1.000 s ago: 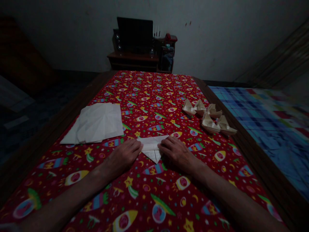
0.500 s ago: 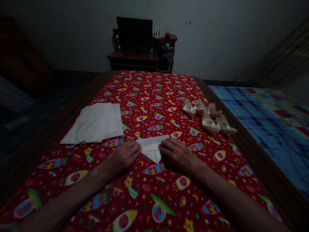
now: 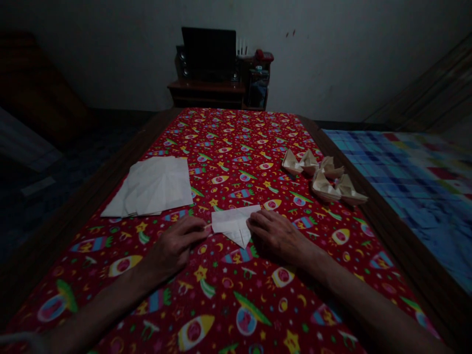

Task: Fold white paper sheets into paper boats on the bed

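Note:
A sheet of pale paper (image 3: 235, 220), folded to a flat band with a triangular point toward me, lies on the red printed cloth in front of me. My right hand (image 3: 275, 235) grips its right edge, the fingers curled over the corner. Just left of the paper is my left hand (image 3: 180, 243), apart from it; its thumb and forefinger are slightly parted, and nothing shows clearly between them. A fanned stack of pale paper sheets (image 3: 155, 189) rests beyond my left hand. Several folded paper boat-like shapes (image 3: 324, 189) stand grouped at the right.
The red cloth (image 3: 228, 147) with rockets and stars covers a long table with dark wooden edges (image 3: 387, 231). Beyond the far end, a monitor (image 3: 209, 53) and a red telephone (image 3: 263, 55) stand on a desk. A blue checked cloth (image 3: 387, 196) lies to the right.
My left hand has let go of the folded paper's left edge and drawn back to the left. My right hand stays at the right edge. The view has shifted slightly.

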Available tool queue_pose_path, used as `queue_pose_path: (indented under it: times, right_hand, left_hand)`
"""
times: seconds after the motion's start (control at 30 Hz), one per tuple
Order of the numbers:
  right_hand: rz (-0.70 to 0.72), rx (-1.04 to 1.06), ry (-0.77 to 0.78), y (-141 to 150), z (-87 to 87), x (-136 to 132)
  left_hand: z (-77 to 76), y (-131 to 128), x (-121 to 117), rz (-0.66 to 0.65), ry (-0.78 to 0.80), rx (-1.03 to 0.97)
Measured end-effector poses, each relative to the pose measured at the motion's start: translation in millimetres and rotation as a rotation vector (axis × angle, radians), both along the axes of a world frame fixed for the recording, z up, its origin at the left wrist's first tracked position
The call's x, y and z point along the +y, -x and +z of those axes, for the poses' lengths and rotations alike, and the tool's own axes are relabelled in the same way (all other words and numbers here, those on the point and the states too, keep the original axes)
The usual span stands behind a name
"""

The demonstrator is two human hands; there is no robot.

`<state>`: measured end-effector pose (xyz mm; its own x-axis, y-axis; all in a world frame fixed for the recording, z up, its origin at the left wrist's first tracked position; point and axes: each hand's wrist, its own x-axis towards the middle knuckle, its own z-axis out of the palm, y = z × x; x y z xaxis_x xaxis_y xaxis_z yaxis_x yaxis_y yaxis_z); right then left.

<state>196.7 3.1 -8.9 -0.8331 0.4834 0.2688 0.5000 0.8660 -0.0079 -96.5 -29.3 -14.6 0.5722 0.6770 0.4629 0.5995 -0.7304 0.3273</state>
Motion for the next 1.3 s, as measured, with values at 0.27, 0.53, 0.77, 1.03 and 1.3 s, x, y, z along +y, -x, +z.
queue_pose_path:
  times: [0.27,0.53,0.77,1.03,1.3]
  right_hand:
    - [-0.014,0.013,0.0,1.4,-0.2,-1.9]
    - [-0.014,0.122,-0.024,4.3,-4.8,-3.8]
    - [-0.043,0.104,0.123,2.0,-15.2,-23.4]
    - [-0.178,0.163,0.037,-8.9,-11.7,-24.5]
    - [-0.258,0.185,-0.163,-1.2,-19.6,-23.2]
  left_hand:
    - [7.6,-45.9,8.3,-0.062,0.054,0.265]
    - [-3.0,-56.9,2.8,-0.038,0.048,0.385]
    - [-3.7,-48.2,-0.9,-0.036,0.019,0.44]
    - [-8.8,-24.7,-10.6,0.018,-0.02,0.466]
    - [-2.3,-20.4,5.9,0.066,-0.024,0.22]
